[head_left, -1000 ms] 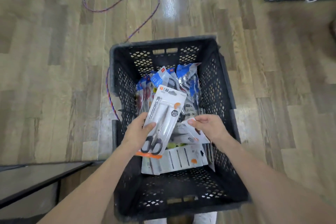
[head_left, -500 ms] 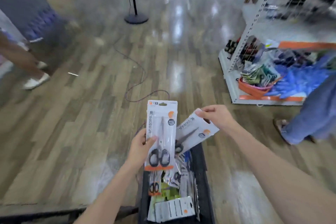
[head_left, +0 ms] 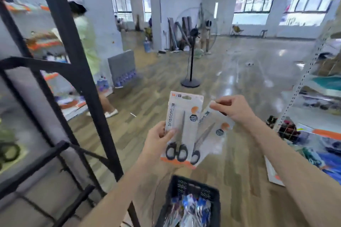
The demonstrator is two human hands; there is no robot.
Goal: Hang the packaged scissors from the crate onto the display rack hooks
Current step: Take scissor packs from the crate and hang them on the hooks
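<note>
Already lifted, two scissors packs, neither hung yet.
Left hand (head_left: 156, 140) grips the larger scissors pack (head_left: 181, 127); right hand (head_left: 234, 108) pinches the smaller scissors pack (head_left: 212, 134) just beside it, above the crate (head_left: 195, 190); black display rack (head_left: 73, 61) stands left of the left hand.

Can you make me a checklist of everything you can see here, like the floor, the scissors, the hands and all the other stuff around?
Surface: wooden floor, shiny further back.
Job's things: two scissors packs held up above the black crate; more packs lie inside the crate; the black rack stands on the left.
Clutter: shelves with mixed goods on the right.
Hands: left hand grips the front scissors pack by its side; right hand pinches the top of the rear scissors pack.
Cables: thin dark line on the floor by the crate, blurred.
Surroundings: standing fan, windows, a person walking behind the rack.
</note>
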